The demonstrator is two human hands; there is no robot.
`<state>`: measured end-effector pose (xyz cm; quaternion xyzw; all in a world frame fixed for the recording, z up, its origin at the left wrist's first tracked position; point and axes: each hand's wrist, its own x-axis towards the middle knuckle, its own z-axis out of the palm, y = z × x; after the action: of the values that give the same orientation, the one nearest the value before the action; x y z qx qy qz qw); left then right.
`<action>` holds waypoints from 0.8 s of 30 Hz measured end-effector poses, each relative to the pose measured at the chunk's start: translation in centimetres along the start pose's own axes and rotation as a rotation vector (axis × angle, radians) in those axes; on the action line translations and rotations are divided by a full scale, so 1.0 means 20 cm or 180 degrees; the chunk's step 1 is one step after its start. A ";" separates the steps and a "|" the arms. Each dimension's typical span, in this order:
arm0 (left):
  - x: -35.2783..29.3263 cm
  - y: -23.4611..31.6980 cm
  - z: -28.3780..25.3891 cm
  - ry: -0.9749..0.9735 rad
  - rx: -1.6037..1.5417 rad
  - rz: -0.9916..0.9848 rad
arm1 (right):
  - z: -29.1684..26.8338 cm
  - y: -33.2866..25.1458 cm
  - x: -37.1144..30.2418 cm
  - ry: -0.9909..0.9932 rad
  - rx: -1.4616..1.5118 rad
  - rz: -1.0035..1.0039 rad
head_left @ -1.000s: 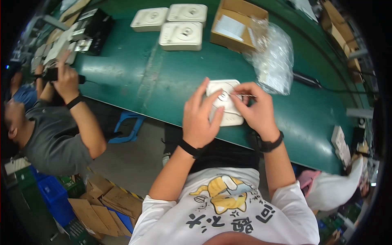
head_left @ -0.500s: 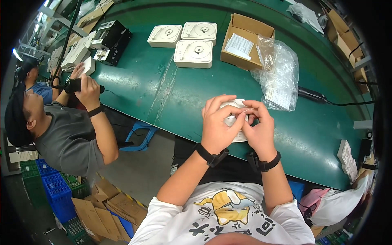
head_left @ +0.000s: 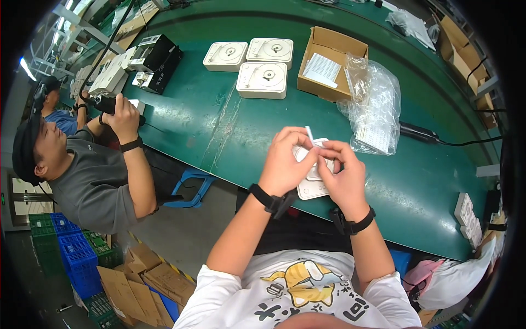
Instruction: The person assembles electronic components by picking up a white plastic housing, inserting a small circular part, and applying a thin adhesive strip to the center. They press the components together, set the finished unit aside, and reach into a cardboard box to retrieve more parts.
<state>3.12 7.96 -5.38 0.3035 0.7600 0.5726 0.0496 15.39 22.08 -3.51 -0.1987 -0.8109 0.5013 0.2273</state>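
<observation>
My left hand [head_left: 289, 164] and my right hand [head_left: 344, 174] meet fingertip to fingertip, both closed in a pinch. Between them a thin white strip [head_left: 309, 135] sticks up; its lower part is hidden by the fingers, so I cannot tell exactly what it is. Directly under the hands, a cream-white device shaped like a small record player [head_left: 311, 189] lies on the green table near its front edge. The hands cover much of its round top.
Similar cream devices [head_left: 262, 82] stand further back. An open cardboard box [head_left: 334, 46] holds white sheets, beside a clear plastic bag [head_left: 378, 109] and a black corded tool [head_left: 419, 130]. At left a co-worker [head_left: 104, 186] holds a black tool [head_left: 109, 105]. White parts [head_left: 467, 216] lie far right.
The white strip now shows upright between my fingertips. My hands have shifted slightly, uncovering more of the device's near edge. The co-worker's hands have also moved a little.
</observation>
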 end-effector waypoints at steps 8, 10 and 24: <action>0.04 0.00 -0.26 -0.0688 0.0110 -0.0097 | -0.07 0.02 0.06 -0.0483 -0.1131 -0.1403; -0.01 0.02 -0.27 -0.0700 0.0068 -0.0172 | -0.07 0.00 0.08 -0.0503 -0.1178 -0.1700; -0.17 0.01 -0.21 -0.0544 0.0561 0.0761 | -0.08 0.01 0.09 -0.0821 -0.1362 -0.1862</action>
<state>4.29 2.76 -4.66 0.4425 0.7587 0.4777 0.0188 14.83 24.38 -2.82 0.0628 -0.9416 0.2556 0.2102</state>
